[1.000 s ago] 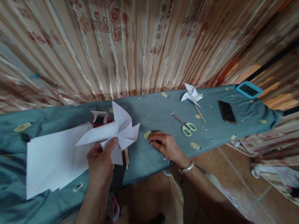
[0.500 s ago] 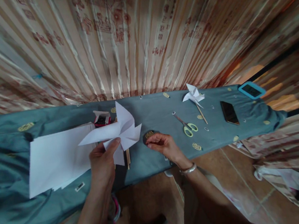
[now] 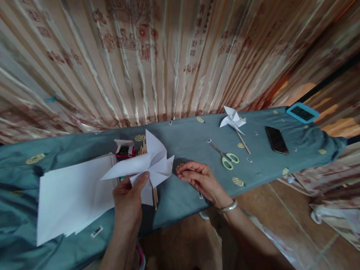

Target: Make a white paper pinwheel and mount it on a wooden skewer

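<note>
My left hand [image 3: 129,199] pinches a white paper pinwheel [image 3: 156,158] near its middle, thumb on top; one long blade points left and others fold up and to the right. Just right of it, my right hand [image 3: 201,178] hovers over the cloth with thumb and fingertips pressed together. Whatever may be between those fingertips is too small to make out. Partly under the pinwheel lie several wooden sticks [image 3: 155,198]. A small red and white box [image 3: 124,149] with its lid up holds dark little pieces behind the pinwheel.
A stack of white paper [image 3: 75,197] lies left on the green cloth [image 3: 185,203]. To the right are scissors [image 3: 226,157] with pale green handles, a finished pinwheel on a stick [image 3: 234,121], a phone [image 3: 276,140] and a blue-framed device [image 3: 302,112]. Curtains [image 3: 164,66] hang behind.
The view has tilted slightly, so the table sits a little lower. My left hand with the pinwheel has shifted slightly right, closer to my right hand, whose fingertips stay pinched.
</note>
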Tool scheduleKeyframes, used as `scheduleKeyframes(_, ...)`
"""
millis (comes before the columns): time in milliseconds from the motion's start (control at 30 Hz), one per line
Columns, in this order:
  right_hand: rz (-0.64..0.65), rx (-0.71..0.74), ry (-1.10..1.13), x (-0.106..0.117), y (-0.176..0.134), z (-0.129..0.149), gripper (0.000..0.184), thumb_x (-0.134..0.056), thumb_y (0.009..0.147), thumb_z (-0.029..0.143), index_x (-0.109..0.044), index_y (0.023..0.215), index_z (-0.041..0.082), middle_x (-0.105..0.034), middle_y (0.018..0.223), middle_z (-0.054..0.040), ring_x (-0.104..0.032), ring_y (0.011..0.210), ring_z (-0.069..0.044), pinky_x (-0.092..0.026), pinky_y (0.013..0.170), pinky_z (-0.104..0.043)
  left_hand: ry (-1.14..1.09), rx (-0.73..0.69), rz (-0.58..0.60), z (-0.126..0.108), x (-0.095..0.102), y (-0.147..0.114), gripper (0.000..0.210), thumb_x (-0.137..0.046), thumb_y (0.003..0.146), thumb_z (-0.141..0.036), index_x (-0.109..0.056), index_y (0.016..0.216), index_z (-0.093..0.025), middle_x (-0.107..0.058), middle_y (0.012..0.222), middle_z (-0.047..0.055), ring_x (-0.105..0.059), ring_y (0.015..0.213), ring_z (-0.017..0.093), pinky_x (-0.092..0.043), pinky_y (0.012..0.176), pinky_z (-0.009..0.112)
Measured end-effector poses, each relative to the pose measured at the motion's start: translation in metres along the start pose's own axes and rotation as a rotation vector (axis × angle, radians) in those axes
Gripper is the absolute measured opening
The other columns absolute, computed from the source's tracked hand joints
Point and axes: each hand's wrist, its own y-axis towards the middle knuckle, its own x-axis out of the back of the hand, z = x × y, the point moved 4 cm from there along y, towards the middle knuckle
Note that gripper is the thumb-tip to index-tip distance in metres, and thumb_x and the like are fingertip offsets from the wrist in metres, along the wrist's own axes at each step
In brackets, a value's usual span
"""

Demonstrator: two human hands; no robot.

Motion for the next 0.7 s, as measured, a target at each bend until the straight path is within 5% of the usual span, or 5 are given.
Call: scheduleKeyframes(700,0.028,0.069,-0.105,-0.014,-0.003,0.012,0.011,-0.078,0.058,0.024,-0.079,0.069,0.023,-0.068,0.059,0.0020,-0.053,0.052,-0.010,-0.046,0.053,-0.023,0.135,-0.063,0.077,0.007,-0.009,-0.001,0.030,-0.082,0.048,-0.033,-0.073,0.069,-0.014,-0.071,0.066,0.003,-0.061,0.060,0.017,-0.047,0.060,0.028)
